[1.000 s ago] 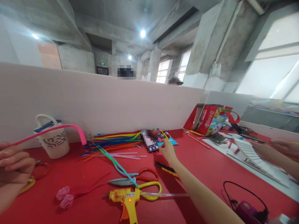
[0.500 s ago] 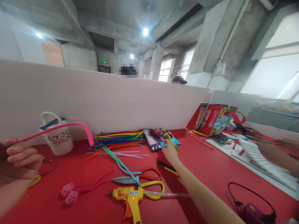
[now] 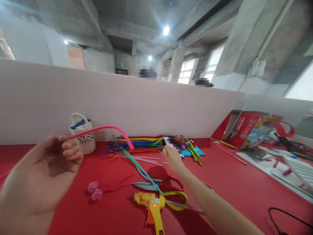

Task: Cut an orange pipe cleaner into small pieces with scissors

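Note:
My left hand [image 3: 52,163] is closed on a fuzzy pink pipe cleaner [image 3: 105,127], which arches to the right with its tip bent downward. At the far side of the table my right hand [image 3: 172,158] is over the lower left part of a phone [image 3: 171,142]. Its fingers point away and are mostly hidden, so I cannot tell whether it grips anything. Left of that hand lies a bundle of coloured pipe cleaners [image 3: 137,143]. Just right of the phone is a bunch of small pompom-like pieces with green and yellow stems [image 3: 194,153].
A yellow glue gun [image 3: 149,199] with a lit orange light lies in front, by scissors [image 3: 146,186] with red and yellow handles. Pink looped flowers [image 3: 95,191] lie left of them. A white cup [image 3: 86,142] stands by the white partition [image 3: 122,101]; a red bag [image 3: 254,130] is at right.
The view has turned left, so things appear shifted right. My right hand has moved from the stemmed bunch to the phone's left side. My left hand still holds the pink pipe cleaner.

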The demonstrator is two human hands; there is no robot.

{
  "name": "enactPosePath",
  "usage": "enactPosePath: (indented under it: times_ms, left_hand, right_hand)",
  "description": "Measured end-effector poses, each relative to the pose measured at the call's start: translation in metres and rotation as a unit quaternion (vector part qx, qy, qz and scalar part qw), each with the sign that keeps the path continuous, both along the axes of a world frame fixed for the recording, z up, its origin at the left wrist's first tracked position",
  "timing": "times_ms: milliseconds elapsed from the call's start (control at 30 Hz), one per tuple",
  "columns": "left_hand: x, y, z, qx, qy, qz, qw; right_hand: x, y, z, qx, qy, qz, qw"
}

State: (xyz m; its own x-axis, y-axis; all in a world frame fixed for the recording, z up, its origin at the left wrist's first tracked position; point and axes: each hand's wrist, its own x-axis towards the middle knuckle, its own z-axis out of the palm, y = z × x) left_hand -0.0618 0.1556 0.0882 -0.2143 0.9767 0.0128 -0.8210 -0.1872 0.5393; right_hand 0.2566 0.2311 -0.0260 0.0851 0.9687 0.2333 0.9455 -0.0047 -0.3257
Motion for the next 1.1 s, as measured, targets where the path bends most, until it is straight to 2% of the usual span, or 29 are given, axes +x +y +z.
enactPosePath:
  times_ms: [133, 233, 333, 433, 700, 933, 1100]
  left_hand:
    - [0.002, -0.007, 0.002, 0.032, 0.021, 0.019, 0.999]
    - [0.002, -0.009, 0.005, 0.028, 0.016, 0.027, 0.999]
    - [0.002, -0.01, 0.007, 0.025, 0.012, 0.034, 0.999]
    - [0.003, -0.012, 0.01, 0.018, 0.002, 0.032, 0.999]
    - [0.007, -0.01, 0.009, 0.035, -0.007, 0.013, 0.999]
    - [0.005, -0.012, 0.006, 0.044, 0.003, 0.011, 0.999]
    - [0.004, -0.01, 0.008, 0.035, -0.005, 0.016, 0.999]
  right_hand:
    - [-0.057, 0.007, 0.008, -0.032, -0.048, 0.079, 0.995]
    - [-0.092, 0.007, 0.001, -0.041, -0.088, 0.122, 0.988]
    - [-0.111, 0.008, -0.008, -0.046, -0.127, 0.126, 0.983]
    - [-0.111, 0.013, -0.01, -0.047, -0.157, 0.125, 0.979]
    - [-0.084, 0.046, 0.005, 0.006, -0.224, 0.135, 0.965]
    - [-0.095, 0.063, -0.012, 0.083, -0.234, 0.146, 0.958]
    - [-0.097, 0.069, -0.023, 0.081, -0.237, 0.159, 0.955]
